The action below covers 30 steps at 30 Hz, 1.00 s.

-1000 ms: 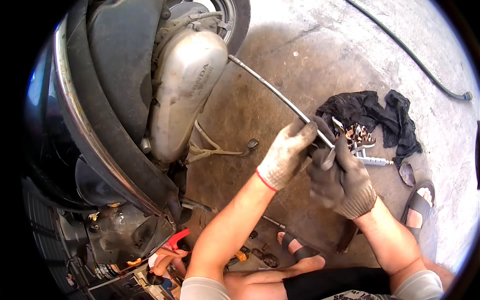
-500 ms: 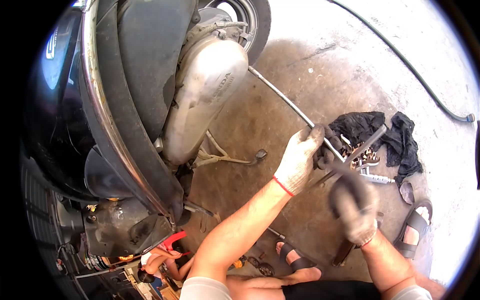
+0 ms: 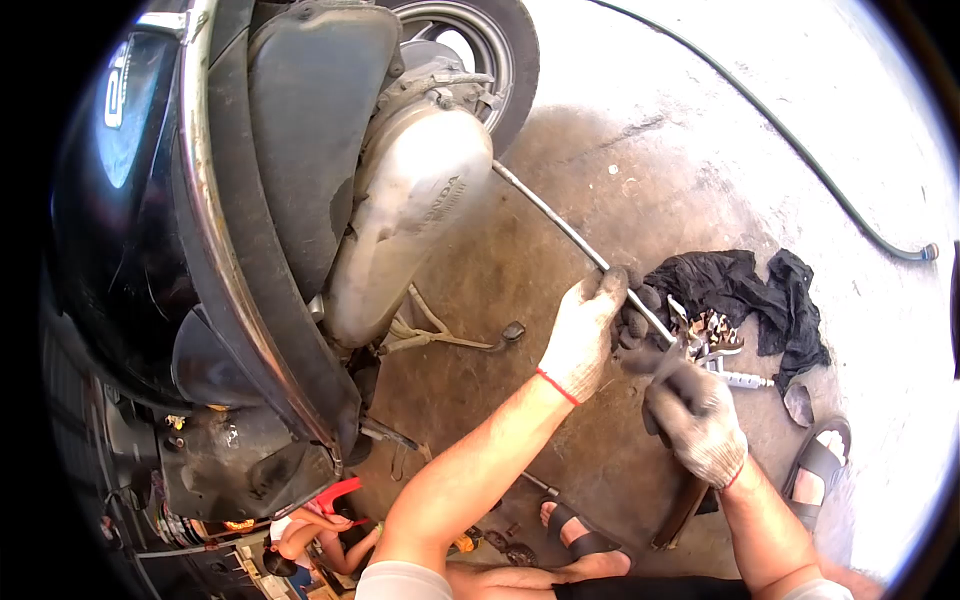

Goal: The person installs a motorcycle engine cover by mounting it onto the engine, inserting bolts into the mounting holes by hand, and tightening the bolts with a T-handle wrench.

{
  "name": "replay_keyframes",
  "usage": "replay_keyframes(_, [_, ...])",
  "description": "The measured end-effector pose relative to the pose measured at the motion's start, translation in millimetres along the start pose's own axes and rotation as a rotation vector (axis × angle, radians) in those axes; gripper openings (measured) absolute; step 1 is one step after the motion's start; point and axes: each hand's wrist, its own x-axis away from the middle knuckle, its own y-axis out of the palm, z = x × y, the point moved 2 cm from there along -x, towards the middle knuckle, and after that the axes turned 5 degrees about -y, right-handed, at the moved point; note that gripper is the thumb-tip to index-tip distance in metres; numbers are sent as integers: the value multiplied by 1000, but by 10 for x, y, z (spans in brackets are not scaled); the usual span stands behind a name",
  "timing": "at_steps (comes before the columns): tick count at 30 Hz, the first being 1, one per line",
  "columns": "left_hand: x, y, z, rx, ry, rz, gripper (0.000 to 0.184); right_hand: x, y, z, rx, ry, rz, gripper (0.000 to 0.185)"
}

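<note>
My left hand (image 3: 588, 335), in a work glove with dark fingertips, is wrapped around the long shaft of a T-handle wrench (image 3: 550, 213). The far end of the shaft meets the lower edge of the pale engine cover (image 3: 425, 205) on a scooter; the contact point is hidden. My right hand (image 3: 697, 415), gloved too, is closed at the near end of the wrench, its fingers covering most of the crossbar. Just beyond that hand, small metal parts and tools (image 3: 715, 335) lie beside a crumpled black cloth (image 3: 705, 280).
The scooter's dark body (image 3: 120, 240) fills the left, with a wheel (image 3: 510, 70) at the top. A hose (image 3: 780, 120) runs over the floor at upper right. Another person (image 3: 305, 540) is at lower left. My sandalled feet (image 3: 585, 535) stand below.
My right hand has moved up and left onto the near end of the wrench, and the blurred crossbar seen before is now mostly covered. My left hand keeps its hold; the view has shifted slightly.
</note>
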Motion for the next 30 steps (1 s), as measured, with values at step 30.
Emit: replay_keyframes(30, [-92,-81,143,78,61,51,35,-140,-65,51,295,-102,58,36])
